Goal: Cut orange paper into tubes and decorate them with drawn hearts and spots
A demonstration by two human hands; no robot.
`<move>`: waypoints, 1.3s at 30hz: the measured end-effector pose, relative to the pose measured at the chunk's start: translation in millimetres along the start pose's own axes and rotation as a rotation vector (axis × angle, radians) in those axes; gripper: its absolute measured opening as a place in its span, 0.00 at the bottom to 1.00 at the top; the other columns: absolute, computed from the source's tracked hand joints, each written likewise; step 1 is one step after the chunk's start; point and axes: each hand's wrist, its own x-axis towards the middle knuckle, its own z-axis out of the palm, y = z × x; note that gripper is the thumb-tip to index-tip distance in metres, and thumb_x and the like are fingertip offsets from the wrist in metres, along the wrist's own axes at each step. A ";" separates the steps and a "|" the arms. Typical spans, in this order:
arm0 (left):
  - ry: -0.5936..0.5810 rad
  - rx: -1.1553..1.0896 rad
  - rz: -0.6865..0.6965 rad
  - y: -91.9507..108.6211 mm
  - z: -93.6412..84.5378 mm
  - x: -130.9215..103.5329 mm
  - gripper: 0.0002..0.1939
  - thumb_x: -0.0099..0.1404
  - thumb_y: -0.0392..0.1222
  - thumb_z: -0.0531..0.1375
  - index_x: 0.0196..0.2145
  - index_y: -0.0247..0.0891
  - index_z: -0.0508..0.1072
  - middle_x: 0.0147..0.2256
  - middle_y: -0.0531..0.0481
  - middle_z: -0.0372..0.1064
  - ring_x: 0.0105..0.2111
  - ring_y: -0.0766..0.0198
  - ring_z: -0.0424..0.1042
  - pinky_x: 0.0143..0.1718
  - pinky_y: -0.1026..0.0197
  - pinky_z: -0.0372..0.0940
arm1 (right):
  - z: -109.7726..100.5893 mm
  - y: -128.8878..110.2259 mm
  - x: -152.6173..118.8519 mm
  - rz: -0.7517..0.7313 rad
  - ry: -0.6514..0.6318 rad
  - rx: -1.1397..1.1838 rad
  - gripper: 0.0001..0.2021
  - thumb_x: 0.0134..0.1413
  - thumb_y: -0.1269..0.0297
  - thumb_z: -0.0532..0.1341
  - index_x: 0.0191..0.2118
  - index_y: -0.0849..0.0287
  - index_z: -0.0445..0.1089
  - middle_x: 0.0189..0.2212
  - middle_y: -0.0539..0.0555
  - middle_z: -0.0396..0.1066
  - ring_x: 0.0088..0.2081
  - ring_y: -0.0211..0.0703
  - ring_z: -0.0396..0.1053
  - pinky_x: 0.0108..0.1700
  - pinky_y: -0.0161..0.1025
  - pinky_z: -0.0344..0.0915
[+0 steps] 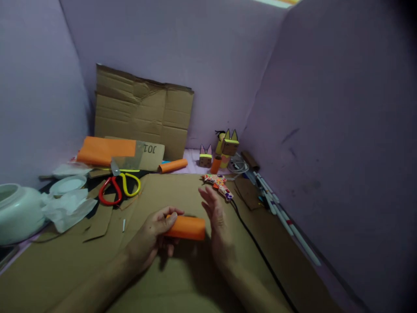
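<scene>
An orange paper tube (189, 228) lies level above the cardboard sheet (169, 191), held at its left end by my left hand (155, 234), thumb on top and fingers beneath. Just beyond the tube's right end, my right hand (217, 224) is upright with its fingers stretched out and holds nothing. Behind it rests a glue gun (219, 184) with a colourful pattern and a black cord. A second orange tube (173, 165) lies farther back, and a third orange tube (216, 165) stands near two cardboard cat figures (205, 157).
Scissors (110, 191) with red and yellow handles lie at the left, near orange paper (106, 151), a round lid (68, 185), crumpled white wrap (67, 211) and a pale pot (22, 217). Cardboard (143, 111) leans on the back wall. White sticks (293, 230) line the right side.
</scene>
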 end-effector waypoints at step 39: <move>-0.075 0.909 0.551 -28.8 -0.5 5.2 0.18 0.47 0.26 0.56 0.35 0.39 0.76 0.41 0.45 0.74 0.44 0.51 0.71 0.49 0.53 0.64 | 11.1 -14.2 -5.2 0.052 -0.300 -0.101 0.10 0.41 0.70 0.69 0.30 0.55 0.69 0.38 0.56 0.78 0.47 0.51 0.73 0.54 0.50 0.63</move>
